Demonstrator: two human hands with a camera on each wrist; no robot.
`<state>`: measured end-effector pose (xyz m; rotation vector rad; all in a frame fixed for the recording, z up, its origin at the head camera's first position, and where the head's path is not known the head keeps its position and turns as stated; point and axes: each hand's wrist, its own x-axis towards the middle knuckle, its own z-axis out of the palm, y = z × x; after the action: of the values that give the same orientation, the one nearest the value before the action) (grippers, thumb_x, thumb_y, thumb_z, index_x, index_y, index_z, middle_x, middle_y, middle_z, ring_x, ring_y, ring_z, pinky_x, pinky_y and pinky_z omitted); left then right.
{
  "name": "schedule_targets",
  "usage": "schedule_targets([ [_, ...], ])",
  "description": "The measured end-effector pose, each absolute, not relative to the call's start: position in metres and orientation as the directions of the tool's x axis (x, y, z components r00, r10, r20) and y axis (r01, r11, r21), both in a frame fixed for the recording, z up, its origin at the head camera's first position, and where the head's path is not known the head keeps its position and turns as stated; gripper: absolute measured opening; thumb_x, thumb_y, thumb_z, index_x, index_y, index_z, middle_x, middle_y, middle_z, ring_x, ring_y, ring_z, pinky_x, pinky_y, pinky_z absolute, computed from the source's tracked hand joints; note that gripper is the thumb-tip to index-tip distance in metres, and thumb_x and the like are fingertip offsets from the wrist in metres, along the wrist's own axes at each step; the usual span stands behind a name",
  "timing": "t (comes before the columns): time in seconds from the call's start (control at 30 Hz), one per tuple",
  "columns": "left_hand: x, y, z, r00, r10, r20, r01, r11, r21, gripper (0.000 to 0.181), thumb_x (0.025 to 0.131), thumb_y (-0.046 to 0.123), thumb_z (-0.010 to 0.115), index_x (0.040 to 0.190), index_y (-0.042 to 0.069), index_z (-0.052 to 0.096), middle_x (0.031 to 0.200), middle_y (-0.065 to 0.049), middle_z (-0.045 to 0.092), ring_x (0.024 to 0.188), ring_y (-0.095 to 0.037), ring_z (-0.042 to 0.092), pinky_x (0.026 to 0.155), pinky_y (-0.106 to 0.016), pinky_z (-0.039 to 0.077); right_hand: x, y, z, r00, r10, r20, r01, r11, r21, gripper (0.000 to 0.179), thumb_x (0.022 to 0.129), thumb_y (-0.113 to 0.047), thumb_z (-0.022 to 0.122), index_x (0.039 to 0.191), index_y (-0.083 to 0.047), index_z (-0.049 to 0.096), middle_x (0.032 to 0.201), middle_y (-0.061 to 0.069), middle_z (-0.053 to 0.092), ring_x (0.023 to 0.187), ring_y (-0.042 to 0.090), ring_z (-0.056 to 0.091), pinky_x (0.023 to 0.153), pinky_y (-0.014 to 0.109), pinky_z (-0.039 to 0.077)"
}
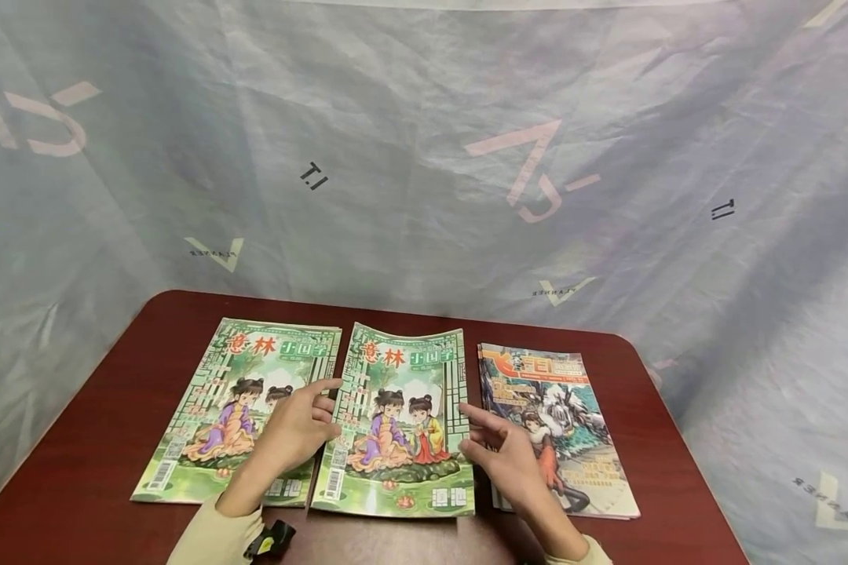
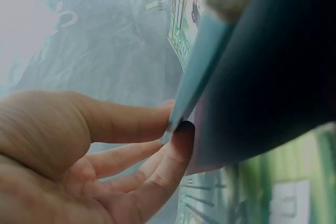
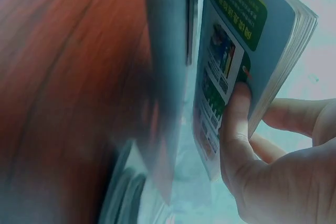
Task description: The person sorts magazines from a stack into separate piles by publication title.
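A green-covered magazine [image 1: 403, 428], with two cartoon children on its front, is held between both hands at the middle of the table. My left hand [image 1: 293, 431] pinches its left edge; in the left wrist view, thumb and fingers [image 2: 126, 121] close on that edge. On the opposite side my right hand [image 1: 512, 463] grips the right edge, and the right wrist view shows the magazine's back cover [image 3: 226, 61] and page edges by the fingers. Under my left forearm lies a matching green magazine [image 1: 205, 408], partly hidden.
Right of the held magazine lies a small stack of comic magazines [image 1: 586, 439] with a fantasy figure on top, partly covered by my right hand. The dark red table [image 1: 92, 424] has rounded far corners. A grey printed cloth [image 1: 410, 196] hangs behind it and at the sides.
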<state>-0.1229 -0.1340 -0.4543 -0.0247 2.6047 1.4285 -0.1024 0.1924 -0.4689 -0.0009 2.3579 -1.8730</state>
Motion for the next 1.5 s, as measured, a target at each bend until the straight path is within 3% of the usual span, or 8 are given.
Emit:
schedule_targets([
  [0.23,-0.124,-0.149,-0.445,-0.984,0.084,-0.155,-0.088,0.525,0.846,0.072,0.09,-0.008,0.081,0.158,-0.002,0.058,0.119,-0.013,0.073,0.096,-0.019,0.069,0.084,-0.04,0.061,-0.104,0.178,-0.467,-0.993,-0.105,-0.05,0.028,0.204,-0.979,0.055,0.095,0.012,0.077,0.147,-0.001,0.07,0.141,0.02,0.071,0.114,0.024,0.07,0.09,0.023,0.062],
  [0.6,-0.129,-0.182,-0.435,-0.98,0.119,-0.162,-0.077,0.521,0.85,0.069,0.095,-0.008,0.076,0.16,-0.003,0.054,0.104,-0.008,0.061,0.08,-0.02,0.047,0.066,-0.031,0.04,-0.104,0.147,-0.471,-0.994,-0.112,0.021,-0.036,0.134,-0.99,0.054,0.093,0.014,0.077,0.146,0.005,0.069,0.123,0.021,0.075,0.104,0.018,0.071,0.092,0.023,0.062],
  [0.77,-0.127,-0.2,-0.431,-0.979,0.11,-0.174,-0.094,0.517,0.851,0.07,0.095,-0.008,0.074,0.162,-0.001,0.052,0.107,-0.011,0.062,0.073,-0.017,0.042,0.058,-0.028,0.038,-0.105,0.13,-0.473,-0.99,-0.138,0.035,-0.048,0.093,-0.994,0.055,0.093,0.013,0.075,0.147,0.009,0.067,0.117,0.023,0.073,0.102,0.014,0.07,0.095,0.023,0.061],
  [0.9,-0.125,-0.214,-0.428,-0.971,0.104,-0.216,-0.138,0.492,0.859,0.072,0.098,-0.007,0.073,0.164,0.0,0.048,0.123,-0.022,0.064,0.076,-0.018,0.051,0.05,-0.028,0.039,-0.106,0.119,-0.472,-0.987,-0.157,0.039,-0.052,0.078,-0.996,0.054,0.094,0.012,0.075,0.147,0.009,0.066,0.121,0.025,0.073,0.101,0.013,0.069,0.094,0.022,0.061],
  [1.03,-0.125,-0.229,-0.426,-0.973,0.105,-0.205,-0.123,0.517,0.847,0.071,0.097,-0.005,0.075,0.163,-0.004,0.048,0.136,-0.03,0.063,0.086,-0.018,0.061,0.055,-0.03,0.047,-0.107,0.107,-0.471,-0.984,-0.173,0.039,-0.051,0.066,-0.996,0.055,0.094,0.011,0.075,0.148,0.009,0.066,0.121,0.025,0.073,0.101,0.013,0.069,0.096,0.024,0.061],
  [1.23,-0.127,-0.253,-0.425,-0.979,0.098,-0.178,-0.091,0.57,0.817,0.071,0.098,-0.001,0.079,0.162,-0.006,0.048,0.135,-0.03,0.066,0.09,-0.022,0.067,0.066,-0.031,0.055,-0.11,0.088,-0.47,-0.98,-0.19,0.06,-0.072,0.059,-0.996,0.054,0.093,0.01,0.076,0.147,0.008,0.067,0.12,0.024,0.073,0.102,0.015,0.069,0.099,0.027,0.061],
  [1.3,-0.127,-0.261,-0.425,-0.984,0.101,-0.149,-0.06,0.599,0.799,0.071,0.098,0.001,0.08,0.161,-0.007,0.048,0.133,-0.03,0.067,0.105,-0.024,0.069,0.073,-0.029,0.057,-0.113,0.082,-0.469,-0.978,-0.197,0.073,-0.087,0.066,-0.994,0.054,0.094,0.01,0.075,0.147,0.007,0.068,0.121,0.024,0.073,0.102,0.016,0.069,0.098,0.027,0.061],
  [1.5,-0.125,-0.277,-0.432,-0.991,0.093,-0.094,-0.019,0.601,0.799,0.072,0.097,0.001,0.082,0.161,-0.007,0.05,0.132,-0.031,0.069,0.106,-0.026,0.071,0.076,-0.027,0.061,-0.122,0.065,-0.472,-0.977,-0.18,0.113,-0.133,0.101,-0.986,0.052,0.094,0.01,0.075,0.144,0.001,0.072,0.118,0.021,0.076,0.103,0.022,0.071,0.098,0.032,0.063],
])
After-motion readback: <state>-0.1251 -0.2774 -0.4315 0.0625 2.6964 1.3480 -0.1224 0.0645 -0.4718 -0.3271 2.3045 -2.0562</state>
